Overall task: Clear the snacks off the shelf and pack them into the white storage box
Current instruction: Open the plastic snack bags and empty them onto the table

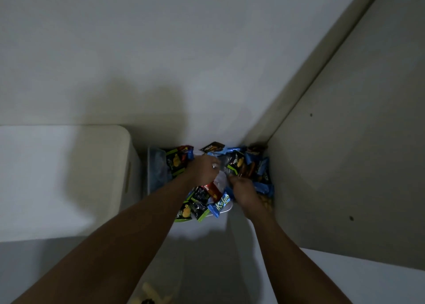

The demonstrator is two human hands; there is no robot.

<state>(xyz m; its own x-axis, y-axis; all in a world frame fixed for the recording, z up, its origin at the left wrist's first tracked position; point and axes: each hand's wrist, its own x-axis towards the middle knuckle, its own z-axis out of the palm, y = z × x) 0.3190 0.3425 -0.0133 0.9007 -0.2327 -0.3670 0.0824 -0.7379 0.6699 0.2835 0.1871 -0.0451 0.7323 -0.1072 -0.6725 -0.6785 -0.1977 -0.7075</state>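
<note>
A heap of small snack packets (pixel 257 165) in blue, black-and-green and red wrappers lies in the corner between two walls. More packets (pixel 200 205), one of them blue, rest on a white rounded rim (pixel 226 208) that looks like the storage box. My left hand (pixel 204 169), with a ring on it, is curled over the heap's middle. My right hand (pixel 243 191) sits just right of it. Both pinch a crumpled clear plastic bag (pixel 220 180) between them. What lies under the hands is hidden.
A cream block with rounded corners (pixel 69 165) stands at the left, and a clear plastic container (pixel 156 172) sits beside it. A grey wall panel (pixel 345 165) closes the right side. The light is dim. Something pale yellow (pixel 149 290) lies at the bottom edge.
</note>
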